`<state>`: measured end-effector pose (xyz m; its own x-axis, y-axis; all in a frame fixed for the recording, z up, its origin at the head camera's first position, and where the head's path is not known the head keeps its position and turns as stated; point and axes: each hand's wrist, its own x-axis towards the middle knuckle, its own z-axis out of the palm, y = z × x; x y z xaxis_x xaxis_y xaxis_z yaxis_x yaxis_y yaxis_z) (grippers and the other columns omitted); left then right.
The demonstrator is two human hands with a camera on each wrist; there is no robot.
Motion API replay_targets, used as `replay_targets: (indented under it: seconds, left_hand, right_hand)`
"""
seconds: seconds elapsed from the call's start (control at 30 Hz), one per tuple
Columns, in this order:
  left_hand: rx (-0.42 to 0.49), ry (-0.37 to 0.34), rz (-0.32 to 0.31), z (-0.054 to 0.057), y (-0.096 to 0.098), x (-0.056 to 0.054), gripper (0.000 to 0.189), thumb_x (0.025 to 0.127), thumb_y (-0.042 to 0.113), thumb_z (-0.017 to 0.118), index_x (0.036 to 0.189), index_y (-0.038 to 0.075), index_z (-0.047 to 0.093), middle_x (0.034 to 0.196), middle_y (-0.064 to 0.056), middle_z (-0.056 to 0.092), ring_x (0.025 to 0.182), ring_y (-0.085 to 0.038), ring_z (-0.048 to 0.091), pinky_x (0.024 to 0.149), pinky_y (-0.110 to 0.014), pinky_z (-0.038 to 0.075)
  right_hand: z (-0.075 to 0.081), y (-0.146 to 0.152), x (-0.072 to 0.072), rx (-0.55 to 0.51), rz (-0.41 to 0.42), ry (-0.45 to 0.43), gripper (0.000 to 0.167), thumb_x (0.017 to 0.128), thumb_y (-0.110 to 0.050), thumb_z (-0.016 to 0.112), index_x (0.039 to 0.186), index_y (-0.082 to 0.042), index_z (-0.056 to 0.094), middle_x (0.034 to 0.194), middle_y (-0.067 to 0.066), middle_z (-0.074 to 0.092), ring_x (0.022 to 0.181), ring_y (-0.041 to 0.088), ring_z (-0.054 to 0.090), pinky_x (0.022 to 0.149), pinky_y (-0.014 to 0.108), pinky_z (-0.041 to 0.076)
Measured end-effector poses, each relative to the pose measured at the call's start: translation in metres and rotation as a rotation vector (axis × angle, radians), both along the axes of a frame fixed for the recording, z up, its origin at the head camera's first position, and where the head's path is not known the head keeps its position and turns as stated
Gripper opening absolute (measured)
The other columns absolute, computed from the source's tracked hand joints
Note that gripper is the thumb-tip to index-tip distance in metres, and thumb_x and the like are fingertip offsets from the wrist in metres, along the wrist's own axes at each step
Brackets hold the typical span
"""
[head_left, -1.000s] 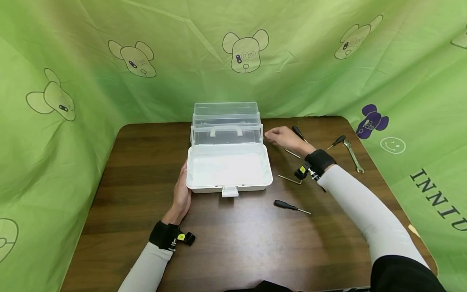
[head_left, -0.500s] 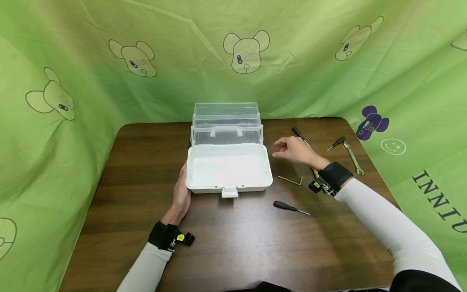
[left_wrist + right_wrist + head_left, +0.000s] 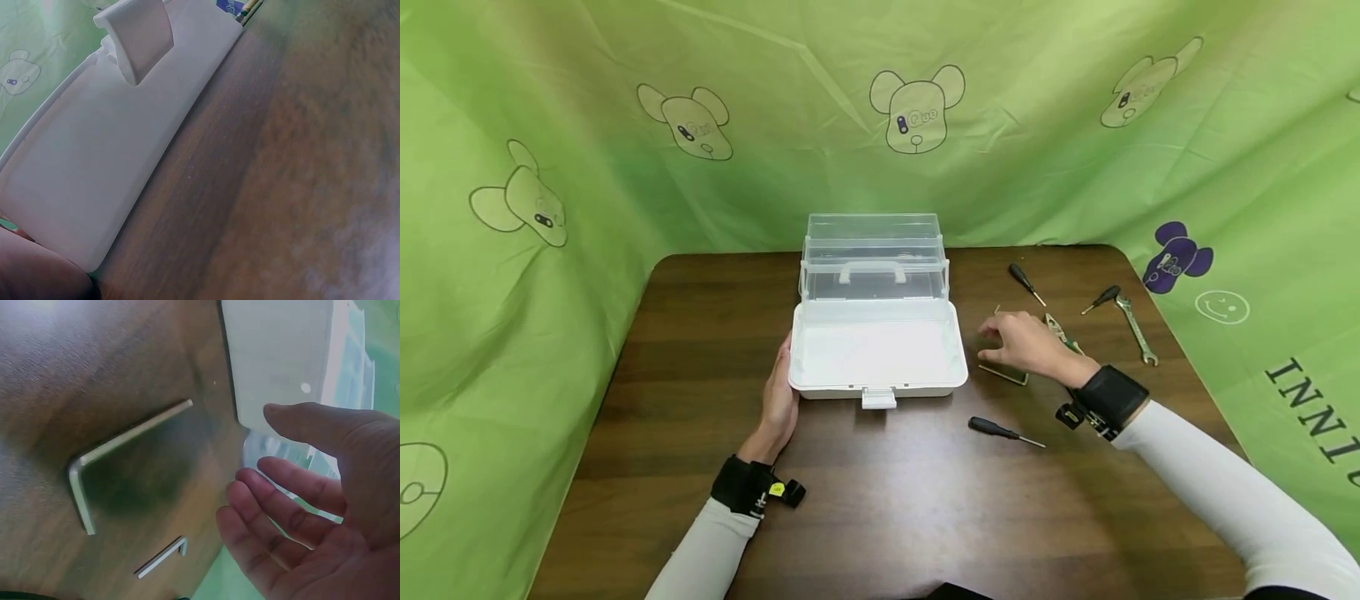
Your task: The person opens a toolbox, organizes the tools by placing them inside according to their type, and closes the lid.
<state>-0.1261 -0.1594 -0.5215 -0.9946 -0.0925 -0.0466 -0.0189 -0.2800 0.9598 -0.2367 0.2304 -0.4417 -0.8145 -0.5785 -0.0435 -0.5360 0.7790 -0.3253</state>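
Observation:
My left hand (image 3: 780, 402) rests along the left side of a white toolbox (image 3: 880, 354); part of its fingers is hidden by the box. The toolbox stands open, its clear lid and trays (image 3: 875, 250) raised at the back and its front latch (image 3: 878, 398) hanging out. To the right of it, my right hand (image 3: 1026, 342) hovers with loosely bent fingers and nothing in them. Just below that hand lies a large hex key (image 3: 134, 434) on the table. A smaller hex key (image 3: 161, 557) shows in the right wrist view, near the fingertips.
Pliers (image 3: 1062, 333) lie partly behind the right wrist. Farther out are a screwdriver (image 3: 1021, 277), another short screwdriver (image 3: 1107, 296) and a wrench (image 3: 1137, 332). A third screwdriver (image 3: 992, 427) lies nearer me. Green printed cloth (image 3: 760, 183) hangs around the table.
My right hand has come away from beside the raised trays, toward me and rightward, over the large hex key. The left hand stays at the toolbox; the head view has shifted slightly.

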Motion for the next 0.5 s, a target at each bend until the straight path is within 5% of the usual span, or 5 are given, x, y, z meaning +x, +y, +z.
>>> replay_targets:
  seconds: [0.5]
  left_hand:
    - [-0.026,0.042,-0.01,-0.004,0.001,0.002,0.064,0.118,0.042,0.022,0.171,0.008,0.012,0.178,-0.011,0.008,0.164,-0.028,0.003,0.132,-0.047,0.008]
  right_hand:
    - [-0.015,0.025,0.028,0.039,0.024,0.016,0.022,0.08,-0.012,0.091,0.092,-0.005,0.075,0.082,0.004,0.071,0.075,0.016,0.065,0.065,0.04,0.056]
